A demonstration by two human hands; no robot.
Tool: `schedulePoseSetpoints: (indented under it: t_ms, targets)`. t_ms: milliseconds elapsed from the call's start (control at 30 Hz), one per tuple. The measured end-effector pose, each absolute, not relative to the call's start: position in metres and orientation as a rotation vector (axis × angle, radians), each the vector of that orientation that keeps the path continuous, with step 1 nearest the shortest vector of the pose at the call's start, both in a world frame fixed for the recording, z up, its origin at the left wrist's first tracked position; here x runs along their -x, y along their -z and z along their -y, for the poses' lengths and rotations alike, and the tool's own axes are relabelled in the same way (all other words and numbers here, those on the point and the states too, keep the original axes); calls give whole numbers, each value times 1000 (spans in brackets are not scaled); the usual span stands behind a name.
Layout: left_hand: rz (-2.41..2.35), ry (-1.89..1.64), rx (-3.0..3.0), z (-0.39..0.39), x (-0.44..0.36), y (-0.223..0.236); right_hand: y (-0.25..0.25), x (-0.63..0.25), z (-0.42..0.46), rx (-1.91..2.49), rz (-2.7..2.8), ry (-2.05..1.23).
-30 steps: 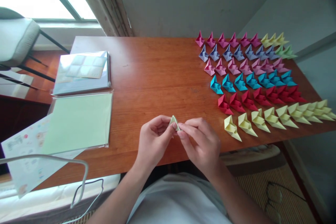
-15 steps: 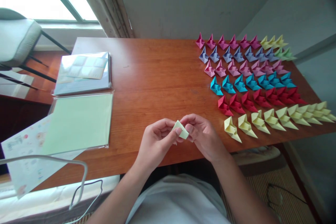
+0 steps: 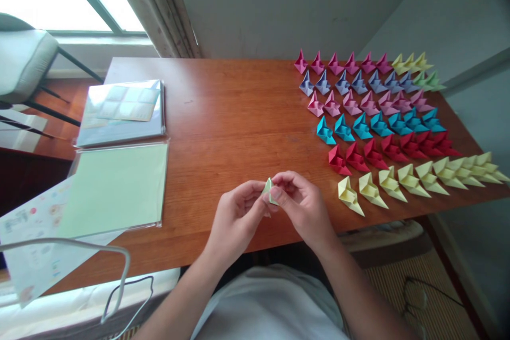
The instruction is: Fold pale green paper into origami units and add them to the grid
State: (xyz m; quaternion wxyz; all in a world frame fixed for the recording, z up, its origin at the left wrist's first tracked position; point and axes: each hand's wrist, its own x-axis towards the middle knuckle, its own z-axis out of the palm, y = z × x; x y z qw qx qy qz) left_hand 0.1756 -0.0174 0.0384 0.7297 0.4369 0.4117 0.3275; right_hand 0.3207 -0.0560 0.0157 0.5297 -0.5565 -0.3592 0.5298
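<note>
A small folded piece of pale green paper (image 3: 268, 187) is pinched between my two hands, just above the table's front edge. My left hand (image 3: 238, 213) grips its left side with thumb and fingers. From the right, my right hand (image 3: 303, 203) presses its thumb onto the paper, with the fingers curled behind. Fingers cover much of the paper, so its full shape is hidden. Nearest to my right hand is a yellow folded paper boat (image 3: 349, 196), at the left end of a row of similar yellow ones.
More rows of folded boats stand on the table's right: red (image 3: 338, 159), blue (image 3: 325, 130), pink (image 3: 315, 104), purple (image 3: 306, 84) and magenta (image 3: 300, 61). A pack of light green paper (image 3: 115, 188) and another pack (image 3: 119, 130) lie left. A white cable (image 3: 128, 263) loops at front left.
My right thumb has moved left onto the paper. The paper has turned from a flat diamond to a narrower, upright, bent shape. The view has shifted slightly.
</note>
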Motion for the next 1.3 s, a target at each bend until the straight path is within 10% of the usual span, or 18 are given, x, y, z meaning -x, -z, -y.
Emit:
schedulePoseSetpoints:
  t_ms: [1300]
  targets:
    - [-884, -578, -1004, 17, -170, -38, -28, -346, 44, 1277, 1077, -1380]
